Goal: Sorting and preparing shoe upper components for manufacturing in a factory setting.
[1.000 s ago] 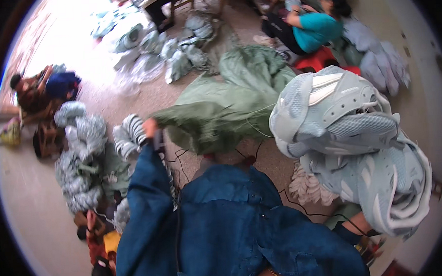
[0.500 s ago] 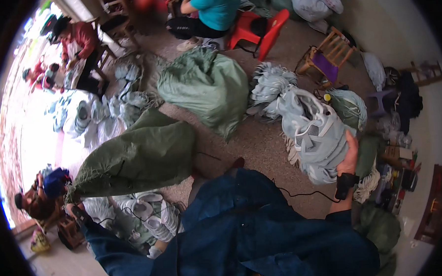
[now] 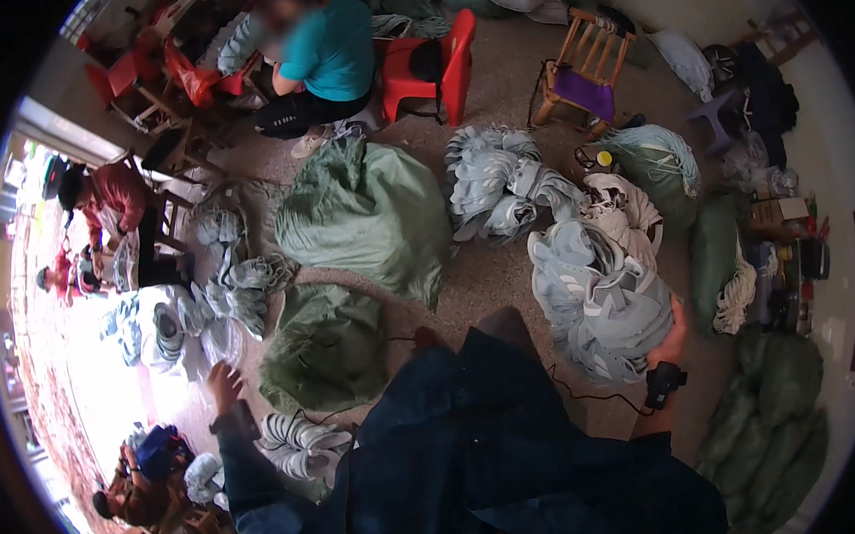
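Observation:
My right hand (image 3: 670, 335), with a dark band at the wrist, grips the near right side of a bundle of grey shoe uppers (image 3: 621, 321). The hand's fingertips are partly hidden by the bundle. More grey shoe uppers (image 3: 500, 183) lie in a heap just beyond, beside some whiter ones (image 3: 625, 211). On the left, my left hand (image 3: 225, 387) is raised and empty, its fingers apart. A dark green woven sack (image 3: 324, 353) lies slumped to the right of it. Close below are white-and-grey shoe uppers (image 3: 304, 446).
A larger pale green sack (image 3: 363, 217) lies ahead. Beyond it a person in a teal shirt (image 3: 327, 47) sits near a red plastic chair (image 3: 428, 71). A wooden chair (image 3: 581, 74) stands far right. A black cord (image 3: 595, 395) crosses the floor; green sacks (image 3: 764, 434) lie right.
My left hand has let go of the dark green sack, which has dropped and slumped onto the floor. My right hand still holds the bundle of shoe uppers. The view has shifted.

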Demonstrator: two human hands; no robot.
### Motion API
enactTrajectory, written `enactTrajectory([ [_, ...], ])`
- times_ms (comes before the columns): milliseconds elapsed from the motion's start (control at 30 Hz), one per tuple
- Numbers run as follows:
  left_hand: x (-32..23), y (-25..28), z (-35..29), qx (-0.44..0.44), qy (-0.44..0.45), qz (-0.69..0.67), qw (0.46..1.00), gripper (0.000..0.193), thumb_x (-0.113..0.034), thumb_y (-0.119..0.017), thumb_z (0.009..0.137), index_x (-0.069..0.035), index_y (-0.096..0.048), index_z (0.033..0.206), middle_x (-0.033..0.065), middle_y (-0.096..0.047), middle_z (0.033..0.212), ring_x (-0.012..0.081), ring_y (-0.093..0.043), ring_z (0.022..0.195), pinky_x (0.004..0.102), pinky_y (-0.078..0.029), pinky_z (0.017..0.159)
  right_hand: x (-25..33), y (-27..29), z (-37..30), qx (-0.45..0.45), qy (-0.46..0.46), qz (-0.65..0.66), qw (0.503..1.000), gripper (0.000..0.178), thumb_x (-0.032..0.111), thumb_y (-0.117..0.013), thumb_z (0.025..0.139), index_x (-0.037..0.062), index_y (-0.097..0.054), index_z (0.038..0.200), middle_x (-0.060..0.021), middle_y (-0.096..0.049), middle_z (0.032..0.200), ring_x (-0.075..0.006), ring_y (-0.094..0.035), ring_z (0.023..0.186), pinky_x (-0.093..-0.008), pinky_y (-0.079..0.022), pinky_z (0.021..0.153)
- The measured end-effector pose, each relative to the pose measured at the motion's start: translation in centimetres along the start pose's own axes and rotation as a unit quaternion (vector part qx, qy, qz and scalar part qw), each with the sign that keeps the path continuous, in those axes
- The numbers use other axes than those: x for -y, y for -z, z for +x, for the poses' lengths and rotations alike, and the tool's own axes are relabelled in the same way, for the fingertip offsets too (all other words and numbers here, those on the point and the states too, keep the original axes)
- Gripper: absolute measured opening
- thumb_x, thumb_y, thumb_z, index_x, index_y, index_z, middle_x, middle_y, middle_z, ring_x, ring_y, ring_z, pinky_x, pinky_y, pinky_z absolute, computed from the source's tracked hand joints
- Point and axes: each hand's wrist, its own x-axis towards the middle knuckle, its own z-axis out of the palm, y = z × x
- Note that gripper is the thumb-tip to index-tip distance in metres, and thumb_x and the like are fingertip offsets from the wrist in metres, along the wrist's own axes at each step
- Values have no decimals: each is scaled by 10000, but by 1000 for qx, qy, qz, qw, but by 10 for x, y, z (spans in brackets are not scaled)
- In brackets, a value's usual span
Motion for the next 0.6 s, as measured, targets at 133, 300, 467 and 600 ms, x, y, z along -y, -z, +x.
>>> enactTrajectory([
  [133, -5, -145, -2, 302, -104, 141, 937, 305, -239, -601, 951, -88, -604, 1215, 52, -682, 996, 161, -680, 761, 267, -516, 611, 12, -2, 12, -81, -123, 176, 973, 439, 368, -548, 977, 29, -594, 1252, -81, -617, 1247, -223, -603, 1112, -351, -472, 976],
  [300, 24, -301, -46, 355, -432, 446, 699, 159, -129, -591, 877, -42, -674, 982, 186, -674, 908, 379, -658, 856, 445, -524, 734, -11, 4, 63, -68, -124, 157, 978, 424, 348, -532, 981, 30, -600, 1254, -87, -636, 1260, -254, -612, 1140, -380, -465, 1006],
  [467, 40, -349, -75, 368, -407, 452, 704, 149, -164, -571, 885, -57, -658, 942, 178, -645, 890, 385, -635, 882, 478, -508, 723, -24, -16, 140, -29, -118, 66, 990, 382, 292, -490, 1009, -2, -605, 1223, -84, -647, 1182, -201, -628, 1055, -347, -480, 961],
  [600, 14, -351, -96, 384, -285, 549, 686, 124, -157, -651, 778, -65, -624, 856, 141, -636, 856, 362, -640, 816, 481, -502, 676, -32, -18, 178, 25, -60, -149, 987, 335, 171, -452, 1026, -28, -547, 1279, -110, -594, 1234, -193, -583, 1105, -335, -458, 985],
])
